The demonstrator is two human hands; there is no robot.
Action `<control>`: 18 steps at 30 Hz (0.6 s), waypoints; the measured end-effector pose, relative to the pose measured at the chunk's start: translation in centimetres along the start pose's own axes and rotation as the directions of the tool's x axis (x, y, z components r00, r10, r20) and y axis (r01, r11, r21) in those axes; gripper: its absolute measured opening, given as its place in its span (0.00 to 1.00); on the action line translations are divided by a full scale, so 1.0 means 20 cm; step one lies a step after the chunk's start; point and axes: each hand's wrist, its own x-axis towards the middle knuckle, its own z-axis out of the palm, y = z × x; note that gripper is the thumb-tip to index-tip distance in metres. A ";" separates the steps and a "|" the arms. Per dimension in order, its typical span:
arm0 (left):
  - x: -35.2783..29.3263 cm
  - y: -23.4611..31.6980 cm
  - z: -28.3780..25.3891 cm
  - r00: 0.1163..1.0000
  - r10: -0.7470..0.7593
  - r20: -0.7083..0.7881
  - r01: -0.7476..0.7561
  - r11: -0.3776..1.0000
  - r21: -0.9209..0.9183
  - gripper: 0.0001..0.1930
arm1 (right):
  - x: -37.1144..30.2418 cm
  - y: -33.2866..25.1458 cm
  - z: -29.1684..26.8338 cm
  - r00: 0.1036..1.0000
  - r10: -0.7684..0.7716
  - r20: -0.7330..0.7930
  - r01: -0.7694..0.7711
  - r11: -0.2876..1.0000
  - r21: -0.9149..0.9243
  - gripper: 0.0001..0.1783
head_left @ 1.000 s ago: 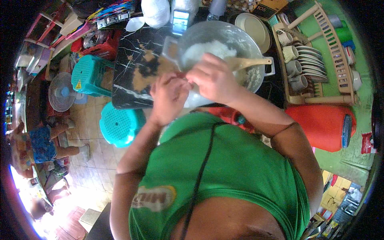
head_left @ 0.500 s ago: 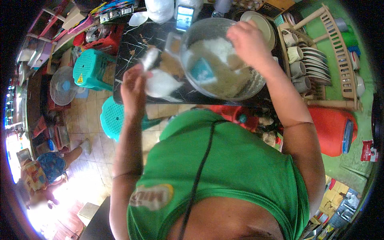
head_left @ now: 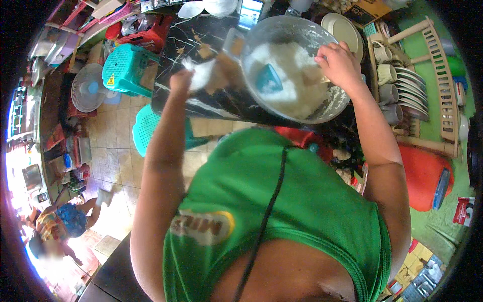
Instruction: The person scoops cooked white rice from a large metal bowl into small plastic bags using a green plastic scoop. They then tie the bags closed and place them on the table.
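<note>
Soft white plastic bag (head_left: 204, 74), left of the round grey metal basin (head_left: 297, 29), is clamped in the left hand (head_left: 182, 80); a slipping grip could drop it. The right hand (head_left: 339, 63), by the right rim, hides its grip.

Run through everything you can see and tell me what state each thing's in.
Left hand: closed on a white bag
White bag: held, blurred
Metal pot: uncovered, holding pale contents
Right hand: curled over the pot's right side, grip unclear
Teal object: lying in the pot
Phone: screen lit
Brown powder: scattered on the black table
</note>
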 end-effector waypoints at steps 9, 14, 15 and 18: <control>0.01 0.05 -0.43 0.909 0.228 -0.349 -0.294 0.944 -0.150 0.15 | -0.07 0.08 0.05 0.987 0.111 0.116 -0.088 0.978 -0.190 0.10; -0.44 0.58 -0.15 0.631 0.775 -0.029 -0.662 0.558 0.501 0.10 | -0.06 0.16 0.18 0.955 0.114 0.274 -0.006 0.930 -0.367 0.11; -0.50 0.62 -0.08 0.455 0.882 0.124 -0.811 0.352 0.468 0.07 | -0.06 0.14 0.16 0.957 0.048 0.285 0.071 0.918 -0.391 0.11; -0.83 0.84 0.16 0.545 0.588 0.598 -0.795 0.135 0.591 0.11 | -0.02 0.16 0.25 0.959 0.068 0.274 0.048 0.917 -0.397 0.10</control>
